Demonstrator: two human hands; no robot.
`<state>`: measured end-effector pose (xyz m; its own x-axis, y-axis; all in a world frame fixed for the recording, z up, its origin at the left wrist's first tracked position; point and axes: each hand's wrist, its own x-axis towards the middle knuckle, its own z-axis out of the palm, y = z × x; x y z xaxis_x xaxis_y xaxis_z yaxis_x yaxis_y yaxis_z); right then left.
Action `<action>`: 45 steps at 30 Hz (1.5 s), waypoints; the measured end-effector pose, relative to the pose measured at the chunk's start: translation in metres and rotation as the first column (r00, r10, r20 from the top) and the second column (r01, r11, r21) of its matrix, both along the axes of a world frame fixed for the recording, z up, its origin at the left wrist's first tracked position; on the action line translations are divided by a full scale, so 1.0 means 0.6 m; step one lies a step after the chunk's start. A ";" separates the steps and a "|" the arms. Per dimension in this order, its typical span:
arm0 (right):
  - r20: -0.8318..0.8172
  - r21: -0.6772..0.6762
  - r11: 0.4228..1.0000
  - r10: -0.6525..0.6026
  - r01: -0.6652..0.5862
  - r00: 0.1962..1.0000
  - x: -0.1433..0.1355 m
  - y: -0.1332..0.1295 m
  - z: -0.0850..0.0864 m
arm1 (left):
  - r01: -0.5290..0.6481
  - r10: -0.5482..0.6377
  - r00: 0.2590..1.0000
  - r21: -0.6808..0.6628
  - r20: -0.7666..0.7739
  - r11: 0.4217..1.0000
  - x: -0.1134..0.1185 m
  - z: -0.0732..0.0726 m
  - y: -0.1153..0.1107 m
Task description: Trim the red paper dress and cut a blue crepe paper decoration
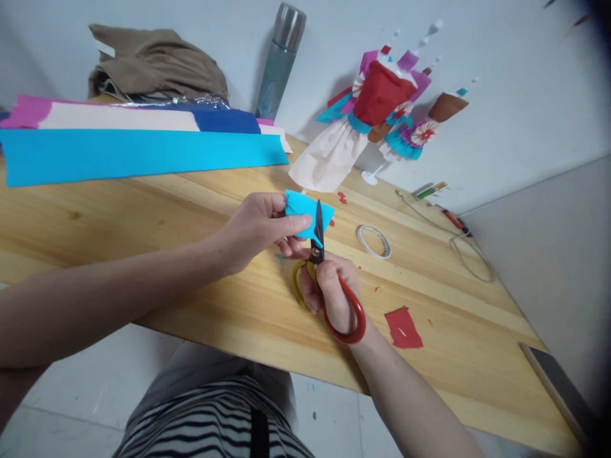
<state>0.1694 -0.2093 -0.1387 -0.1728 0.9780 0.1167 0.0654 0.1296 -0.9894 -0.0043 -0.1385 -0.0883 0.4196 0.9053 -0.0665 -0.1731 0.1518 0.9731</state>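
My left hand (265,229) pinches a small folded piece of bright blue paper (298,207) between thumb and fingers, above the wooden table. In my right hand (334,289) is a pair of scissors (351,312) with one red and one yellow handle loop. Their dark blades lie across the right part of the blue paper, pointing away from me. A narrow flap of the paper hangs beside the blades. Some fingers of my left hand are hidden behind the paper.
Long blue paper (143,156) lies back left, near brown cloth (167,63) and a thermos (279,70). Small mannequins in paper dresses (382,95) stand behind. A tape roll (373,242), red paper scrap (405,327), cable (470,267) and dark flat device (556,385) lie rightward on the table (205,318).
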 end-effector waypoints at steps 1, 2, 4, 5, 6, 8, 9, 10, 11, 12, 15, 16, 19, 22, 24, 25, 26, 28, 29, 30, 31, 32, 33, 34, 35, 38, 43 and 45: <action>-0.004 0.001 1.000 0.002 -0.002 1.000 0.000 0.000 0.000 | 0.008 -0.008 1.000 0.008 -0.003 1.000 -0.001 0.001 0.001; -0.005 0.003 1.000 0.004 -0.004 1.000 0.000 0.000 0.001 | 0.016 -0.015 1.000 0.019 -0.009 1.000 -0.002 0.001 0.002; 0.004 0.002 1.000 0.003 -0.003 1.000 -0.001 0.000 0.004 | 0.035 -0.034 0.999 0.040 -0.025 0.999 -0.005 0.002 0.005; 0.011 0.002 1.000 0.001 -0.001 1.000 -0.001 0.000 0.006 | 0.045 -0.043 0.999 0.052 -0.033 0.998 -0.006 0.001 0.007; 0.020 0.002 1.000 0.000 0.000 1.000 -0.001 0.000 0.008 | 0.057 -0.055 0.998 0.067 -0.038 0.996 -0.007 0.001 0.009; 0.034 0.000 1.000 -0.001 0.001 0.999 -0.001 0.001 0.010 | 0.081 -0.077 0.996 0.097 -0.038 0.992 -0.009 -0.002 0.013; 0.035 0.001 1.000 0.001 -0.001 0.999 0.000 0.001 0.010 | 0.092 -0.089 0.995 0.108 -0.036 0.990 -0.009 -0.003 0.015; 0.037 0.000 1.000 0.004 -0.004 0.999 0.000 0.001 0.010 | 0.101 -0.098 0.995 0.116 -0.031 0.988 -0.010 -0.005 0.017; 0.038 -0.003 1.000 0.005 -0.005 0.999 0.001 0.001 0.010 | 0.105 -0.103 0.994 0.121 -0.025 0.987 -0.010 -0.006 0.019; 0.036 -0.008 1.000 0.007 -0.006 0.999 0.001 0.001 0.010 | 0.107 -0.106 0.994 0.121 -0.021 0.987 -0.011 -0.008 0.021; 0.027 -0.026 1.000 0.006 -0.005 1.000 0.001 0.000 0.009 | 0.095 -0.093 0.995 0.114 -0.021 0.989 -0.010 -0.011 0.024; 0.023 -0.033 0.999 0.005 -0.004 1.000 0.001 -0.001 0.008 | 0.089 -0.087 0.996 0.111 -0.025 0.990 -0.010 -0.011 0.025; 0.022 -0.050 0.999 0.002 -0.001 1.000 0.001 -0.002 0.008 | 0.075 -0.072 0.997 0.110 -0.031 0.991 -0.009 -0.011 0.026; 0.023 -0.054 0.999 -0.001 0.003 1.000 0.000 -0.001 0.009 | 0.071 -0.067 0.997 0.117 -0.037 0.991 -0.009 -0.009 0.025; 0.024 -0.058 0.998 -0.002 0.003 1.000 -0.001 -0.001 0.010 | 0.076 -0.072 0.997 0.127 -0.041 0.989 -0.010 -0.008 0.024; 0.023 -0.059 0.998 -0.004 0.005 1.000 -0.001 0.000 0.010 | 0.080 -0.074 0.996 0.132 -0.044 0.988 -0.011 -0.008 0.023; 0.023 -0.059 0.998 -0.006 0.007 1.000 -0.002 0.000 0.011 | 0.086 -0.081 0.996 0.135 -0.046 0.987 -0.013 -0.008 0.023; 0.026 -0.061 0.998 -0.010 0.012 1.000 -0.002 0.001 0.011 | 0.100 -0.096 0.995 0.132 -0.036 0.986 -0.016 -0.010 0.023; 0.026 -0.062 0.998 -0.015 0.016 1.000 -0.002 0.001 0.011 | 0.105 -0.103 0.994 0.122 -0.020 0.987 -0.018 -0.011 0.024; 0.028 -0.065 0.998 -0.019 0.021 0.999 -0.001 0.001 0.010 | 0.108 -0.109 0.994 0.107 0.002 0.988 -0.019 -0.013 0.025; 0.030 -0.067 0.997 -0.024 0.026 0.999 -0.001 0.002 0.009 | 0.109 -0.112 0.993 0.088 0.030 0.990 -0.020 -0.015 0.026; 0.032 -0.068 0.997 -0.029 0.031 0.999 0.000 0.002 0.009 | 0.108 -0.112 0.992 0.064 0.056 0.992 -0.020 -0.016 0.027; 0.034 -0.066 0.997 -0.035 0.038 0.999 0.000 0.002 0.008 | 0.107 -0.110 0.991 0.039 0.079 0.994 -0.020 -0.017 0.027; 0.036 -0.061 0.997 -0.041 0.043 0.999 0.000 0.003 0.007 | 0.112 -0.113 0.989 0.019 0.092 0.994 -0.019 -0.018 0.026; 0.038 -0.056 0.997 -0.046 0.048 0.998 0.000 0.003 0.007 | 0.119 -0.120 0.988 0.010 0.097 0.993 -0.017 -0.018 0.025; 0.041 -0.055 0.997 -0.052 0.055 0.998 -0.001 0.004 0.006 | 0.134 -0.135 0.989 0.020 0.065 0.991 -0.010 -0.016 0.017; 0.078 -0.067 0.996 -0.054 0.060 0.995 -0.004 0.005 0.005 | 0.009 -0.007 0.996 0.025 -0.084 1.000 -0.002 -0.007 0.006; 0.091 -0.058 0.997 -0.053 0.059 0.994 -0.004 0.005 0.003 | -0.026 0.029 0.989 0.019 -0.143 0.999 -0.002 -0.004 0.006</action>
<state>0.1673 -0.2060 -0.1366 -0.1245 0.9913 0.0433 0.1596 0.0631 -0.9852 -0.0052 -0.1351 -0.0907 0.3819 0.9178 -0.1090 -0.0357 0.1325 0.9905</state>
